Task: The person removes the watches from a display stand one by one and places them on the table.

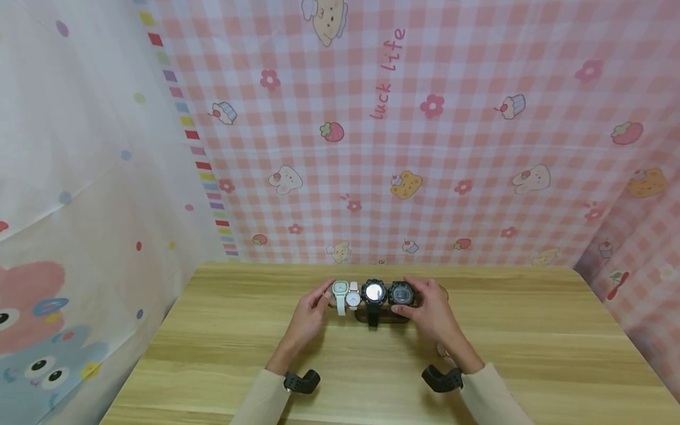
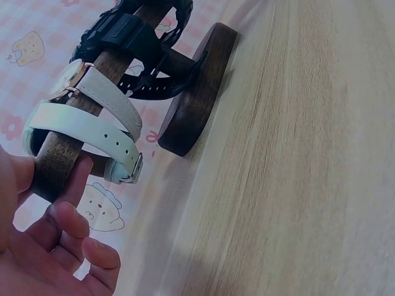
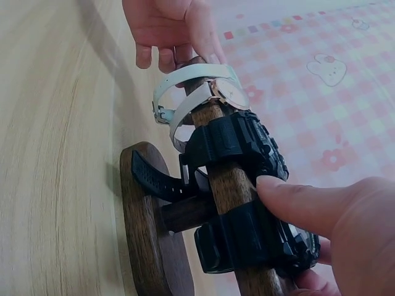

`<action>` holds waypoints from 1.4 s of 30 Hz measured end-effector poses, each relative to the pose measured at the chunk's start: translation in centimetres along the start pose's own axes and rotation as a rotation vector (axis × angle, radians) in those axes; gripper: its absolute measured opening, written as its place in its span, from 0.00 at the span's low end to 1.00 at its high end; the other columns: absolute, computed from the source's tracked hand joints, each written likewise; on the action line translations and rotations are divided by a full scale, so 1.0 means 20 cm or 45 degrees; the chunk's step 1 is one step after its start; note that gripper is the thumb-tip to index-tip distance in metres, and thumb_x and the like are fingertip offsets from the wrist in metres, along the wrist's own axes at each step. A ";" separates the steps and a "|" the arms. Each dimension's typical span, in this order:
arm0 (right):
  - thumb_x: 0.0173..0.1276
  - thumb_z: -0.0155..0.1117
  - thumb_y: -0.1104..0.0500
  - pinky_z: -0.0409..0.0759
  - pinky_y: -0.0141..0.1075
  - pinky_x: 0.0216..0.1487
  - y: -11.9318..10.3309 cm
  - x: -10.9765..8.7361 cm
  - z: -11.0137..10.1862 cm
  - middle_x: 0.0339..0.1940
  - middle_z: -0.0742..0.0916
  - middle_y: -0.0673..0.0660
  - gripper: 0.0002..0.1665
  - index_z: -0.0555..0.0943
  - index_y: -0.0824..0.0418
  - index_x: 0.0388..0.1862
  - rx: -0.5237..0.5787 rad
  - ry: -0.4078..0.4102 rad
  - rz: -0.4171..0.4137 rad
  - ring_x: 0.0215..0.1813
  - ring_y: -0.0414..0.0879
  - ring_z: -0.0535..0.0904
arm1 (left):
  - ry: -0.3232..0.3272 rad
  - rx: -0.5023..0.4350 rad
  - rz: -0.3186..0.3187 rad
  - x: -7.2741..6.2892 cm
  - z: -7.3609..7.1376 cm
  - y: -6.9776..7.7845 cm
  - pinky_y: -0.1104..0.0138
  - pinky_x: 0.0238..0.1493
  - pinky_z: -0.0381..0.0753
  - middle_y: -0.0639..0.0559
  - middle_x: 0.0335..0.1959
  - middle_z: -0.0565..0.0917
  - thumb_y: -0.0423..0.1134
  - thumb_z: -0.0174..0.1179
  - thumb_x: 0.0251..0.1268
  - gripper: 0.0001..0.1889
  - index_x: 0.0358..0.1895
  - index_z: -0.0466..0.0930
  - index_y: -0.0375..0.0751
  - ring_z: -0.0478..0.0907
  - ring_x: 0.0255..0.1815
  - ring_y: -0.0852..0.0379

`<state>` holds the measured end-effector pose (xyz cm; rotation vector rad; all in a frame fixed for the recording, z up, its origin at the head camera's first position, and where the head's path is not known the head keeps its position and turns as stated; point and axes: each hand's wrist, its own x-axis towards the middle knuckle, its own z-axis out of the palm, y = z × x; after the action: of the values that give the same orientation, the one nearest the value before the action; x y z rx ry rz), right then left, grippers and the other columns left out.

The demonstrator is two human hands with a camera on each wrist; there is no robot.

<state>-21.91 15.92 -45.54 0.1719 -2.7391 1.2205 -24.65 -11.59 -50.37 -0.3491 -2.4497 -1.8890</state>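
Pink gingham cloth [image 1: 361,159] beyond both hands. Wood-grain tabletop [image 1: 223,330] beneath. Dark wooden watch stand [image 3: 228,188] between hands, its bar running from one grip to other. Left hand [image 1: 310,313]: thumb and finger pinched on bar end, other fingers loosely bent. Right hand [image 1: 431,307]: thumb and fingers closed round black digital watch [image 1: 401,293] on bar. Second black watch [image 1: 374,291] just inside right grip, strap end hanging. Mint-strapped square watch [image 1: 340,288] right beside left fingers; pale-strapped rose-gold watch [image 1: 353,299] next inward.
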 end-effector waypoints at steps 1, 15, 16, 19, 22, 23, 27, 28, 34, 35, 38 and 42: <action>0.55 0.79 0.55 0.65 0.46 0.50 0.00 0.00 0.00 0.46 0.77 0.63 0.42 0.75 0.65 0.67 -0.003 -0.001 -0.005 0.49 0.56 0.69 | -0.003 -0.002 0.006 0.00 0.00 0.00 0.59 0.59 0.68 0.48 0.67 0.75 0.37 0.47 0.79 0.21 0.70 0.71 0.48 0.70 0.34 0.57; 0.56 0.79 0.57 0.69 0.38 0.41 0.02 0.00 -0.03 0.47 0.76 0.64 0.41 0.74 0.65 0.68 0.020 -0.019 0.019 0.42 0.51 0.70 | -0.011 -0.037 -0.018 0.00 0.00 0.00 0.52 0.73 0.60 0.45 0.73 0.69 0.36 0.47 0.79 0.21 0.71 0.71 0.48 0.65 0.71 0.53; 0.56 0.78 0.57 0.69 0.38 0.41 0.03 0.00 -0.03 0.47 0.76 0.64 0.41 0.74 0.65 0.68 0.020 -0.022 0.027 0.42 0.51 0.71 | -0.012 -0.036 -0.019 0.00 0.00 0.00 0.53 0.73 0.59 0.45 0.73 0.69 0.37 0.47 0.79 0.21 0.70 0.71 0.48 0.64 0.73 0.53; 0.56 0.78 0.57 0.71 0.39 0.41 0.04 0.00 -0.05 0.49 0.76 0.65 0.41 0.74 0.65 0.68 0.022 -0.028 0.037 0.43 0.51 0.72 | -0.012 -0.035 -0.015 0.00 0.00 0.00 0.53 0.74 0.58 0.44 0.73 0.69 0.36 0.47 0.79 0.21 0.70 0.71 0.48 0.61 0.75 0.52; 0.56 0.78 0.57 0.73 0.40 0.43 0.06 -0.01 -0.07 0.51 0.77 0.66 0.40 0.74 0.65 0.67 0.023 -0.026 0.027 0.45 0.52 0.73 | -0.012 -0.034 -0.010 0.00 0.00 0.00 0.53 0.74 0.58 0.43 0.73 0.69 0.36 0.47 0.79 0.21 0.70 0.71 0.47 0.61 0.75 0.51; 0.56 0.78 0.57 0.74 0.40 0.43 0.07 -0.01 -0.07 0.51 0.77 0.66 0.40 0.74 0.65 0.67 0.018 -0.023 0.021 0.46 0.53 0.73 | -0.011 -0.033 -0.008 0.00 0.00 0.00 0.53 0.74 0.58 0.43 0.73 0.69 0.36 0.47 0.79 0.21 0.70 0.71 0.47 0.61 0.75 0.51; 0.57 0.78 0.56 0.73 0.41 0.43 0.09 -0.01 -0.10 0.53 0.77 0.66 0.40 0.74 0.65 0.67 0.002 -0.012 0.007 0.47 0.53 0.73 | -0.013 -0.030 -0.006 0.00 0.00 0.01 0.53 0.74 0.58 0.44 0.73 0.69 0.37 0.47 0.80 0.20 0.70 0.71 0.48 0.62 0.75 0.52; 0.57 0.78 0.56 0.73 0.41 0.43 0.10 -0.01 -0.10 0.53 0.77 0.66 0.40 0.74 0.65 0.67 0.003 -0.008 0.005 0.46 0.53 0.73 | -0.013 -0.029 -0.008 0.00 0.00 0.01 0.53 0.74 0.58 0.44 0.73 0.69 0.38 0.47 0.80 0.20 0.70 0.71 0.49 0.63 0.74 0.52; 0.58 0.77 0.56 0.72 0.39 0.40 0.13 -0.03 -0.15 0.52 0.77 0.66 0.39 0.75 0.65 0.67 0.008 0.003 -0.004 0.42 0.51 0.72 | -0.019 -0.027 -0.007 -0.01 -0.01 0.00 0.52 0.74 0.57 0.46 0.74 0.67 0.40 0.47 0.80 0.21 0.71 0.70 0.50 0.63 0.74 0.51; 0.58 0.77 0.56 0.72 0.38 0.39 0.14 -0.03 -0.15 0.52 0.77 0.66 0.38 0.75 0.65 0.67 0.009 0.001 -0.006 0.41 0.51 0.72 | -0.020 -0.025 -0.006 -0.01 0.00 0.00 0.52 0.74 0.56 0.46 0.74 0.66 0.40 0.47 0.80 0.21 0.71 0.69 0.49 0.61 0.75 0.51; 0.59 0.76 0.56 0.71 0.37 0.35 0.16 -0.03 -0.18 0.53 0.76 0.67 0.38 0.74 0.65 0.67 0.009 -0.005 0.003 0.37 0.49 0.71 | -0.029 -0.005 -0.024 -0.01 -0.01 0.03 0.52 0.74 0.57 0.46 0.74 0.66 0.37 0.46 0.80 0.21 0.72 0.68 0.45 0.65 0.71 0.50; 0.59 0.76 0.55 0.69 0.34 0.31 0.18 -0.04 -0.20 0.55 0.77 0.68 0.39 0.74 0.65 0.67 -0.004 0.002 -0.006 0.32 0.46 0.69 | -0.033 0.008 -0.024 -0.03 -0.01 0.10 0.53 0.69 0.63 0.45 0.74 0.67 0.35 0.46 0.80 0.21 0.72 0.68 0.42 0.69 0.61 0.48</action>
<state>-21.40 21.33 -45.66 0.1767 -2.7375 1.2147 -23.68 -11.43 -48.54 -0.3535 -2.4834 -1.8958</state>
